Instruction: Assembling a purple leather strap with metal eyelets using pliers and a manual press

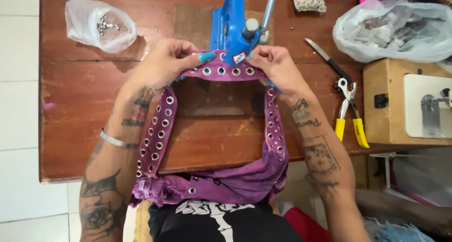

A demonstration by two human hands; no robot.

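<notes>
A purple fabric strap [162, 129] studded with silver eyelets loops from my lap up onto a brown wooden table [80, 96]. Its top run lies under the head of a blue hand press [233, 25]. My left hand [165, 63] pinches the strap on the left of the press, thumb on top. My right hand [275, 65] grips the strap on the right side of the press. The rest of the purple cloth [226, 183] is bunched at the table's near edge.
A clear bag with metal eyelets [101, 25] lies at the back left. Yellow-handled pliers [348, 112] and a pair of scissors [327, 58] lie to the right. A large plastic bag [395, 30] and a wooden box with a white machine [409, 103] stand at the right.
</notes>
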